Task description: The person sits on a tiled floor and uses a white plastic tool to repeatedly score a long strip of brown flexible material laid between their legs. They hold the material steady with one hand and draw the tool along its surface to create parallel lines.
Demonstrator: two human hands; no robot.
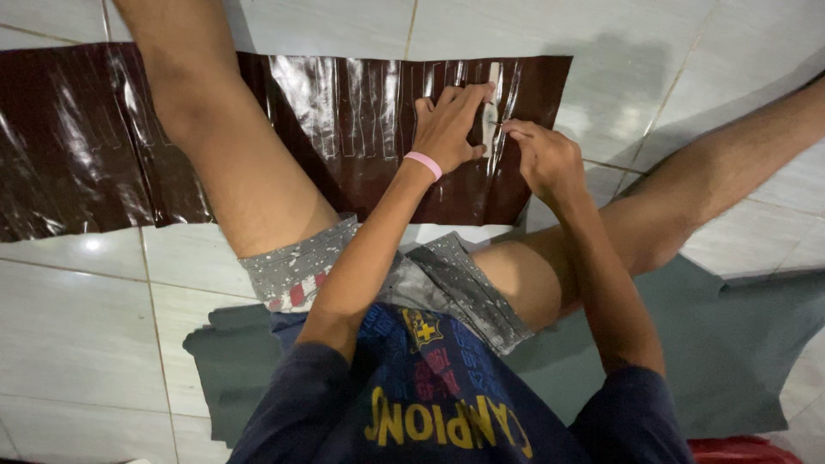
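free: white tile floor [69, 326] left | blocked: legs [232, 163] flank brown sheet [361, 112]

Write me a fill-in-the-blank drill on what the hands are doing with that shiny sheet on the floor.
1. The left hand presses flat on the glossy dark ____ sheet.
2. The left wrist wears a ____ wristband.
3. The sheet lies on a floor of pale ____.
4. The right hand pinches something small at the sheet, just ____ of the left hand.

Missing words: brown; pink; tiles; right

Dark navy short-sleeved shirt with yellow lettering, grey speckled shorts, pink wristband [423, 164] on the left wrist.
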